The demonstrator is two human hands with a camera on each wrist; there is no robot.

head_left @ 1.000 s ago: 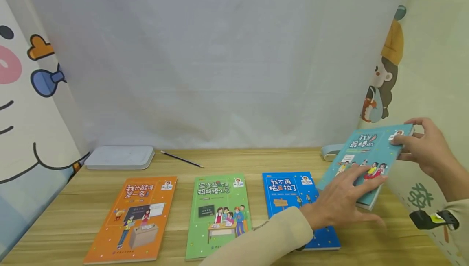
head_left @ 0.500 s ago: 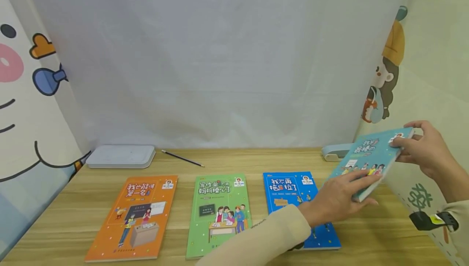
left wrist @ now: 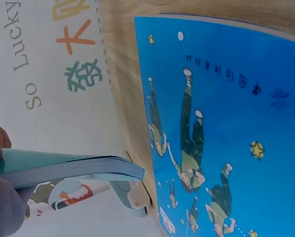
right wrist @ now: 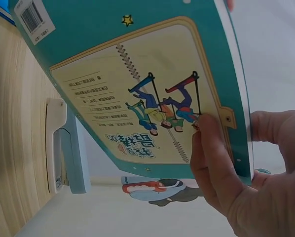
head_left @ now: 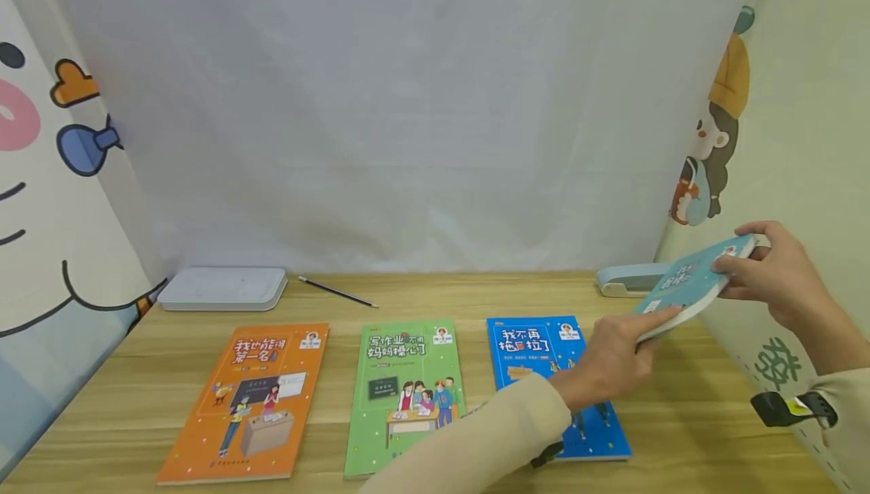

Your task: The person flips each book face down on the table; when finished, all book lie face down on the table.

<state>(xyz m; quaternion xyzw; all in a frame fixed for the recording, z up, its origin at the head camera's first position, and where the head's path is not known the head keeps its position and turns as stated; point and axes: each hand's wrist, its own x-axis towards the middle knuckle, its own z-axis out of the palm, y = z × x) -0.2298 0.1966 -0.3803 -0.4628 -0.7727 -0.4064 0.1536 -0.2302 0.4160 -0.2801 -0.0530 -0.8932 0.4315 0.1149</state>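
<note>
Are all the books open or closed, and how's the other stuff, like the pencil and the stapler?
Teal book: closed, held tilted off the table by the left hand and right hand
Orange book: closed, lying flat
Green book: closed, lying flat
Blue book: closed, flat, partly hidden by a sleeve
Pencil: lying down
Pencil case: closed
Stapler: resting on the table

teal bk (head_left: 695,281) (w/ yel star (right wrist: 127,20)), wood-grain tbl (head_left: 448,294)
</note>
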